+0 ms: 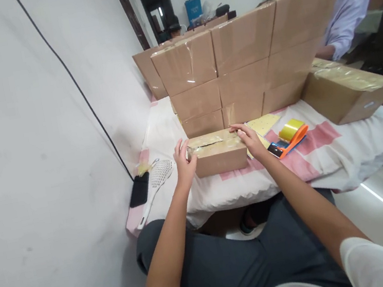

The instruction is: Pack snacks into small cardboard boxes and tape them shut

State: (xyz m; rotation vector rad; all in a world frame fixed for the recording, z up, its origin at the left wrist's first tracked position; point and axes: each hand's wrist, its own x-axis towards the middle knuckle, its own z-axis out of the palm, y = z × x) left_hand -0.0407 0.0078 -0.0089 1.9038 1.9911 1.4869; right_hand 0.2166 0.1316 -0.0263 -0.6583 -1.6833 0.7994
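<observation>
A small taped cardboard box (220,155) lies on the cloth-covered table (222,190) in front of me. My left hand (182,161) presses against the box's left end, fingers on its top edge. My right hand (250,139) rests on the box's top right corner, fingers curled over the tape. Both hands hold the box between them. An orange tape dispenser (291,137) with a yellow roll lies just right of my right hand.
A wall of stacked taped boxes (237,66) stands behind. A larger box (347,91) sits at right, near another person's sleeve (345,27). A white slotted spoon (156,184) and a black phone (139,190) lie at left by the wall. Yellow sheets (264,124) lie beside the box.
</observation>
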